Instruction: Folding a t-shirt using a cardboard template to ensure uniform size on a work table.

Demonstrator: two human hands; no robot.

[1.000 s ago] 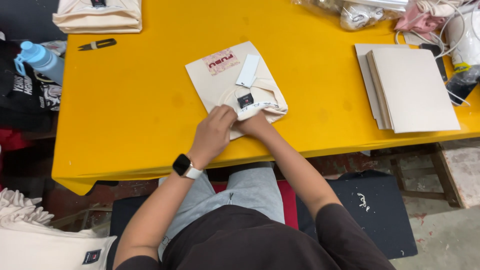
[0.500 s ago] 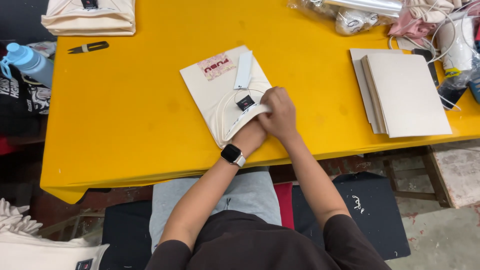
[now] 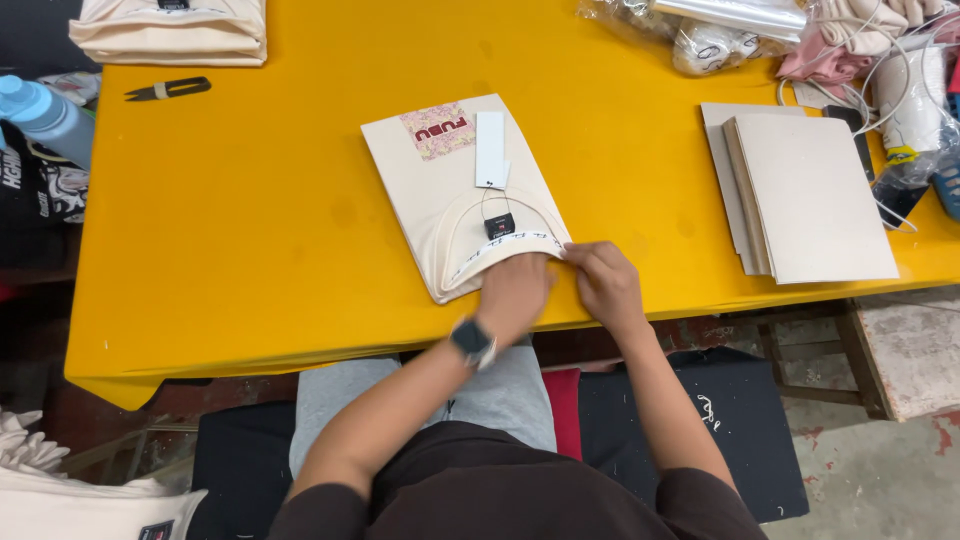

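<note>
A folded cream shirt (image 3: 440, 190) lies on the yellow table (image 3: 250, 260), collar end toward me. It carries a pink printed patch (image 3: 438, 130), a white hang tag (image 3: 491, 148) on a string and a small black tag (image 3: 499, 224). My left hand (image 3: 512, 292), with a black watch on its wrist, is at the shirt's near edge, and its fingers are tucked in at the collar. Beside it, my right hand (image 3: 606, 284) pinches the shirt's near right corner.
A stack of beige cardboard sheets (image 3: 810, 195) lies to the right. Folded cream garments (image 3: 168, 30), black thread snips (image 3: 166, 89) and a blue bottle (image 3: 42, 116) are at the far left. Plastic bags (image 3: 715, 30), pink cloth and cables crowd the far right corner.
My hands have uncrossed and slid from the shirt's right side down to its near collar edge. The shirt has turned slightly.
</note>
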